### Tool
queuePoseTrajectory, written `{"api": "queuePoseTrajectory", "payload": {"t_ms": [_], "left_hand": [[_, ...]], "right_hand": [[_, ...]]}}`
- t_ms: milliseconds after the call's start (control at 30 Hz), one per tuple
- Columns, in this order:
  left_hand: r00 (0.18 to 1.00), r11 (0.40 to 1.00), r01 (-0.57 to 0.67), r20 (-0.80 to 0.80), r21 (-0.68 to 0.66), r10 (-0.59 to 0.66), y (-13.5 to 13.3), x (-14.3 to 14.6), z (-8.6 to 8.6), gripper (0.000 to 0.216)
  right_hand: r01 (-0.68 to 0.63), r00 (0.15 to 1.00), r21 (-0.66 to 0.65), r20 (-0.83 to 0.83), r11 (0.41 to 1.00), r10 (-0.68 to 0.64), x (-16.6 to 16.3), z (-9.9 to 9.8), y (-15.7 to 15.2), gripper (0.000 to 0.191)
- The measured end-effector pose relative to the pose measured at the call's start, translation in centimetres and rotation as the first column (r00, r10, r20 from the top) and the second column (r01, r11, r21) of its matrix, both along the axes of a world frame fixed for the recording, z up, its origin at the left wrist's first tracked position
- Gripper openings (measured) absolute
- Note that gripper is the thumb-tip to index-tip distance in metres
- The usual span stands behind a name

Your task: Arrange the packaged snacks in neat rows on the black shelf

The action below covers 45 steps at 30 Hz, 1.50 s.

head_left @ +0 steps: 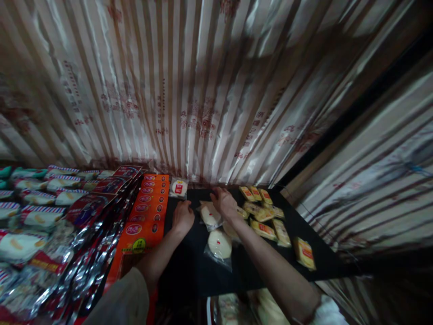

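Note:
My left hand (pixel 183 217) rests on the black tabletop with its fingers curled in. It is just in front of a round white pastry in a clear wrapper with a red label (pixel 178 188). Whatever is under those fingers is hidden. To the right, my right hand (pixel 224 202) reaches over the table, its fingers bent and slightly apart, with no object visible in them. Beside it lies a wrapped white round pastry (pixel 210 215). Nearer to me is another round pastry in a clear bag (pixel 219 244), and a further one is partly covered by my right forearm.
Several yellow wrapped cakes (pixel 264 229) lie right of my hands, one apart near the right edge (pixel 305 253). Orange packets (pixel 145 205), dark shiny packets (pixel 98 198) and striped white packs (pixel 42 215) fill the left. A pleated curtain (pixel 196 90) hangs behind; a box (pixel 209 311) sits below.

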<state>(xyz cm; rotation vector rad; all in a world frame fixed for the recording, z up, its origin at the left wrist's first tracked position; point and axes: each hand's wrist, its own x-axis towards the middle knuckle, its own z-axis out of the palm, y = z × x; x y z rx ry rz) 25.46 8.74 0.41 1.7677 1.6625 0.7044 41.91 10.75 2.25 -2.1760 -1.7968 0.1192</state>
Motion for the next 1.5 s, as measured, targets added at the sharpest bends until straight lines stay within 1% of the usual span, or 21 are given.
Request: {"api": "queuePoseTrajectory", "payload": {"t_ms": [100,200,300,400,500,567,700,767,800,900,967,1033,1100,1167,1233,1267,1333,1367,1400,1433,1500], "left_hand": [[0.999,0.995,0.034,0.031,-0.093,-0.031,-1.5,1.5,0.0,0.034],[0.998,0.985,0.026,0.053,-0.170,-0.017,-2.3,2.7,-0.1,0.031],[0.996,0.984,0.006,0.093,-0.180,0.011,-2.6,3.3,-0.2,0.032],[0.985,0.980,-0.006,0.168,-0.199,0.040,-2.9,3.2,-0.3,0.033],[0.963,0.974,-0.032,0.252,-0.225,0.091,-3.3,2.9,-0.3,0.033],[0.942,0.968,-0.043,0.314,-0.248,0.122,-3.9,2.7,0.0,0.032],[0.884,0.955,0.017,0.451,-0.295,0.123,-5.3,2.7,1.5,0.031],[0.816,0.941,0.055,0.558,-0.335,0.151,-6.1,2.5,2.3,0.037],[0.762,0.930,0.070,0.620,-0.362,0.184,-6.4,2.4,2.7,0.040],[0.548,0.878,0.092,0.760,-0.470,0.349,-6.8,1.6,3.2,0.038],[0.442,0.835,0.081,0.770,-0.544,0.460,-6.7,0.8,3.0,0.030],[0.373,0.796,0.064,0.754,-0.602,0.541,-6.3,0.0,2.7,0.026],[0.337,0.777,0.056,0.744,-0.627,0.577,-5.9,-0.9,2.5,0.024],[0.302,0.772,0.061,0.749,-0.633,0.590,-5.6,-1.7,2.5,0.023],[0.295,0.779,0.068,0.759,-0.623,0.581,-5.4,-2.4,2.5,0.023],[0.306,0.784,0.068,0.760,-0.618,0.573,-5.3,-2.7,2.5,0.022],[0.355,0.795,0.057,0.757,-0.603,0.549,-5.0,-3.3,2.5,0.023],[0.393,0.802,0.050,0.750,-0.596,0.533,-4.9,-3.5,2.4,0.023],[0.437,0.808,0.045,0.739,-0.588,0.513,-4.7,-3.8,2.4,0.023],[0.487,0.815,0.047,0.725,-0.578,0.486,-4.5,-4.1,2.4,0.022],[0.603,0.832,0.065,0.686,-0.551,0.408,-4.1,-4.7,2.6,0.021]], "right_hand": [[0.024,1.000,-0.142,-0.014,0.990,-0.026,2.3,-0.2,-1.8,0.035],[-0.006,0.999,-0.193,-0.054,0.981,-0.005,2.9,-0.8,-2.7,0.036],[-0.037,0.992,-0.172,-0.125,0.984,0.015,2.6,-0.9,-3.1,0.035],[-0.054,0.958,-0.115,-0.287,0.992,0.019,1.9,-0.6,-3.5,0.029],[-0.065,0.879,-0.063,-0.476,0.996,0.027,1.3,0.1,-4.4,0.026],[-0.069,0.823,-0.033,-0.567,0.997,0.038,1.0,0.7,-5.2,0.027],[-0.050,0.726,-0.024,-0.688,0.998,0.020,-0.1,1.6,-6.1,0.025],[-0.046,0.634,-0.031,-0.773,0.998,0.005,-0.9,1.8,-6.4,0.027],[-0.054,0.583,-0.029,-0.813,0.998,0.008,-1.4,1.9,-6.6,0.028],[-0.100,0.463,-0.009,-0.886,0.995,0.039,-3.0,1.9,-7.1,0.024],[-0.127,0.404,0.019,-0.912,0.992,0.069,-3.7,1.9,-7.5,0.021],[-0.105,0.366,0.042,-0.927,0.994,0.078,-4.1,1.7,-7.7,0.019],[-0.048,0.374,0.022,-0.927,0.999,0.038,-4.2,1.5,-7.7,0.016],[-0.024,0.415,-0.034,-0.910,0.999,-0.021,-4.2,1.1,-7.6,0.015],[-0.026,0.485,-0.066,-0.874,0.998,-0.045,-4.3,0.8,-7.4,0.020],[-0.016,0.539,-0.049,-0.842,0.999,-0.033,-4.4,0.6,-7.3,0.024],[0.011,0.688,0.065,-0.724,0.998,0.040,-4.7,0.4,-7.1,0.032],[0.001,0.765,0.142,-0.638,0.990,0.091,-4.9,0.4,-7.0,0.035],[-0.037,0.825,0.208,-0.545,0.977,0.147,-5.0,0.5,-6.9,0.036],[-0.095,0.864,0.255,-0.459,0.962,0.207,-5.1,0.7,-6.8,0.037],[-0.254,0.884,0.285,-0.320,0.924,0.341,-5.3,1.3,-6.5,0.041]]}}
